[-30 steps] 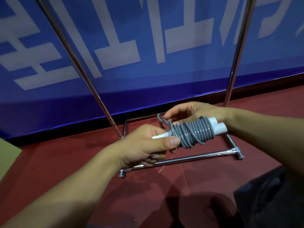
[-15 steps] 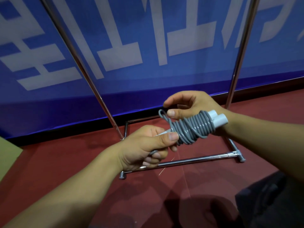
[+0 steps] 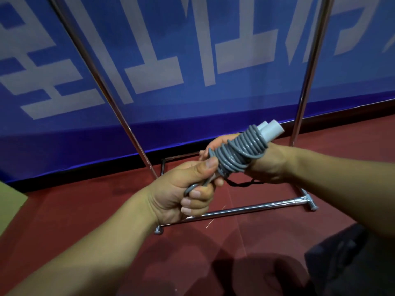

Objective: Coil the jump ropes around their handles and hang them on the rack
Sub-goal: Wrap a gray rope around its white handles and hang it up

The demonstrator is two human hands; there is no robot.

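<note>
Head view: left hand [image 3: 179,189] pinched the grey rubbery rope's loose end [image 3: 193,187], pulling down-left. Right hand [image 3: 263,165] gripped the coiled white plastic handles [image 3: 269,130], long axis pointing up-right toward the chrome rack upright [image 3: 307,77].

1. Hands: two, the left hand [image 3: 181,193] and the right hand [image 3: 263,163].
2. Jump ropes: one grey jump rope [image 3: 237,154], coiled.
3. White handles [image 3: 270,130]: two ends visible, side by side.
4. Racks: one metal rack [image 3: 245,209], two uprights and one front floor bar in view.
5. Blue banners [image 3: 192,39]: one.
</note>
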